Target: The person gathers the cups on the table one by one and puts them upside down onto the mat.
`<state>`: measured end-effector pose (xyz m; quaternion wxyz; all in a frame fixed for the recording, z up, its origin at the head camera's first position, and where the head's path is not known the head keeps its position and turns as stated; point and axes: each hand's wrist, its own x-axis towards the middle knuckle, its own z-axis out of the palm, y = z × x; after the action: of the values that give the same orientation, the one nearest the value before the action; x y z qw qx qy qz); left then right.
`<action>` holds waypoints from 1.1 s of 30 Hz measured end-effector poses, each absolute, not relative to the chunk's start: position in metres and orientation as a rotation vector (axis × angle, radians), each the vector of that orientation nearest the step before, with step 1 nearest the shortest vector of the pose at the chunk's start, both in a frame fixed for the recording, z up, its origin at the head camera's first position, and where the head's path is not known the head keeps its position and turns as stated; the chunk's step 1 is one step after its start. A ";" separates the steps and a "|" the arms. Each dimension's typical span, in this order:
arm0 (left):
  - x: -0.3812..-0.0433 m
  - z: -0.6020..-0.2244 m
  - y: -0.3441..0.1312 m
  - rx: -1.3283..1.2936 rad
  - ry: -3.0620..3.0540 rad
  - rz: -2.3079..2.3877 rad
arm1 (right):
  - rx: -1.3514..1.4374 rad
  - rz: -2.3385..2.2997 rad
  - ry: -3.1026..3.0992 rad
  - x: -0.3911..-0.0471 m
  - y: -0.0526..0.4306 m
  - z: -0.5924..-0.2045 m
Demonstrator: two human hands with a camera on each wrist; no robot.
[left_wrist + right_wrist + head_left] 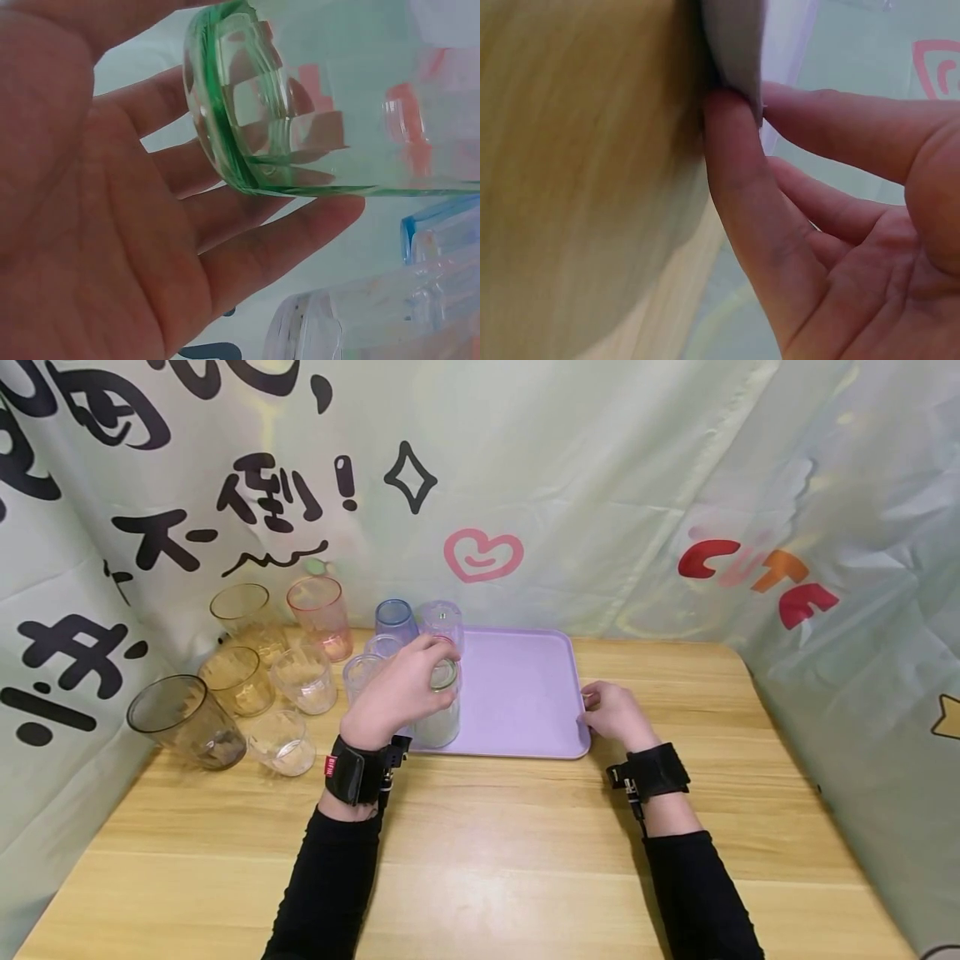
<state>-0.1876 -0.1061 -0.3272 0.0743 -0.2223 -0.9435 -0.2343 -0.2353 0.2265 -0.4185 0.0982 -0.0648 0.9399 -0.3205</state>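
Observation:
My left hand holds a green-tinted glass by its upper end, fingers and thumb around it. The glass stands bottom-up at the front left part of a purple tray. Its thick green base shows close to the palm in the left wrist view. My right hand pinches the tray's right edge, thumb on the upper side and a finger beneath. Behind the left hand a blue glass, a purple glass and pale clear glasses stand bottom-up, partly hidden.
Left of the tray stand several upright tumblers: a grey one, an amber one, a yellowish one, a pink one and clear ones. A printed cloth hangs behind the wooden table.

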 end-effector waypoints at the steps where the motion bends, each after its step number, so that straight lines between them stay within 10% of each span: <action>1: -0.188 -0.328 -0.106 -0.667 -2.833 -0.702 | -0.189 -0.950 2.780 -0.235 0.226 -0.419; 33: -0.142 -0.348 -0.156 -0.267 -2.166 -0.755 | -0.141 -1.072 2.676 -0.239 0.228 -0.424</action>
<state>-0.1421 -0.1564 -0.3482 0.4043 -0.1057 -0.8579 -0.2989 -0.2393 0.2276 -0.4238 0.1276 -0.0484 0.9196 -0.3684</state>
